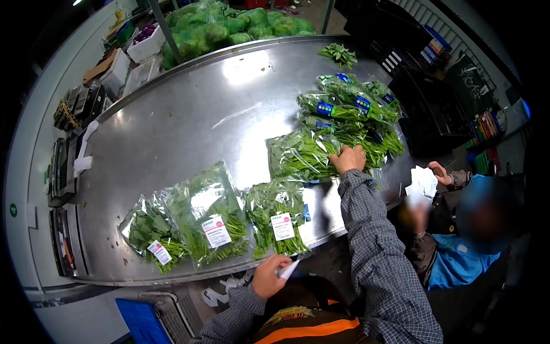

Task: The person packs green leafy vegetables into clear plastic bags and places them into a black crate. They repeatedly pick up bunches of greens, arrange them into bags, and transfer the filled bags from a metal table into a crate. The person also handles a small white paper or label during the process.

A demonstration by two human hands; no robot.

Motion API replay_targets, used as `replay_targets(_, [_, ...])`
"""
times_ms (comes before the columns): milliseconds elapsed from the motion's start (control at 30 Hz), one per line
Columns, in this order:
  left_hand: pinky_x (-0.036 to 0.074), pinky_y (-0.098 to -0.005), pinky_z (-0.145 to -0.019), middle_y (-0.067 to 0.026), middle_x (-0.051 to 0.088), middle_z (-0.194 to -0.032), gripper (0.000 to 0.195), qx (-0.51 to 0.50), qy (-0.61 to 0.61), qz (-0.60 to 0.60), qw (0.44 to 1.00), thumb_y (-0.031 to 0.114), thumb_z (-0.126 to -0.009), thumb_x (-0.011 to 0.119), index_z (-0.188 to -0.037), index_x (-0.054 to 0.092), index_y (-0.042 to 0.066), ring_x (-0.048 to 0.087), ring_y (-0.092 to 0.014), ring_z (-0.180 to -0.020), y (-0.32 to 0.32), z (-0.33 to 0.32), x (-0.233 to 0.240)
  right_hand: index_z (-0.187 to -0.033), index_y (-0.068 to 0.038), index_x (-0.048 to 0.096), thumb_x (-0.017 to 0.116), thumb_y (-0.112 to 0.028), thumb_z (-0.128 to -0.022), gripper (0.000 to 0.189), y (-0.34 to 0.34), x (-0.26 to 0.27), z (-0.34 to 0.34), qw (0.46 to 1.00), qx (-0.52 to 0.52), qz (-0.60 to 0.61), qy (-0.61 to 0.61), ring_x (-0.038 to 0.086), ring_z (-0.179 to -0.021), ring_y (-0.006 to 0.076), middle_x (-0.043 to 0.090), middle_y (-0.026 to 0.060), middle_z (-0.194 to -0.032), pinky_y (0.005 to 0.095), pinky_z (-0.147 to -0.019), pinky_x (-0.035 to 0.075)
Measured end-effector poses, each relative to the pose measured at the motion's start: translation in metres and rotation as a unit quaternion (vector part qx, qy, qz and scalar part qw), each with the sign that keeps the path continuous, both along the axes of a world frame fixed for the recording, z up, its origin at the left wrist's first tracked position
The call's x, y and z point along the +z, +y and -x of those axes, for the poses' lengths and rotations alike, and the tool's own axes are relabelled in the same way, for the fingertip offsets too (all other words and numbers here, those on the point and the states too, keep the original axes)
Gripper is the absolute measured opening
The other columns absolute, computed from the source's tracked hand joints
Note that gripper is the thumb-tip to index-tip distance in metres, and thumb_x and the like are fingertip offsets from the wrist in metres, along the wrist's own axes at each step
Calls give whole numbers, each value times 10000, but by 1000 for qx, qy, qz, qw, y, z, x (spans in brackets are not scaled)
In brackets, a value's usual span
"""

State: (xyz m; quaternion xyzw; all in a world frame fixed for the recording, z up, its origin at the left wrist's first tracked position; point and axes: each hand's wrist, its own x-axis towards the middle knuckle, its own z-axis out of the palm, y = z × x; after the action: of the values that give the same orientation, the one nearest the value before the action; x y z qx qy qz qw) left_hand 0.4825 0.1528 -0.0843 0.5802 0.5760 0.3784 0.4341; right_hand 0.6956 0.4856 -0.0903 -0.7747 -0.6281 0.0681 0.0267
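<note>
My left hand pinches a small white paper label just off the table's near edge. My right hand is on a clear bag of leafy greens at the right of the steel table, its fingers on the stem end. Along the near edge lie three bagged bunches with white printed labels: a left one, a middle one and a right one. Behind my right hand is a pile of bagged greens with blue tags. Whether my right fingers grip the bag is partly hidden.
A loose bunch of greens lies at the far right. Black crates stand beyond the right edge. A co-worker in blue holds white papers. Green net sacks lie behind the table, a white dispenser-like object at left.
</note>
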Motion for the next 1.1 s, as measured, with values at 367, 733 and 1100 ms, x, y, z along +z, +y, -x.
replay_targets(367, [513, -410, -832, -81, 654, -933, 303, -43, 73, -162, 983, -8, -669, 746, -960, 716, 76, 627, -305, -972, -27, 31, 56, -866, -43, 471, 681, -83, -931, 223, -58, 54, 23, 739, 17, -221, 636, 592, -691, 102, 620, 40, -820, 243, -601, 513])
replay_targets(733, [545, -329, -781, -113, 692, -980, 168, 25, -24, -181, 983, -20, -773, 750, -915, 679, 35, 685, -265, -833, -34, 46, 76, -1031, 0, 571, 623, -101, -980, 124, -281, -52, 71, 555, -212, 74, 801, 679, -914, 208, 642, 97, -987, 346, -826, 602])
replay_targets(1100, [540, -238, -739, -83, 714, -965, 209, 28, -308, 173, 935, -21, -877, 687, -1085, 688, -47, 667, -104, -850, -14, 66, 47, -1244, 0, 653, 698, -103, -937, 327, -287, 75, 58, 730, 243, 261, 583, 656, -957, 153, 694, 101, -1084, 276, -809, 526])
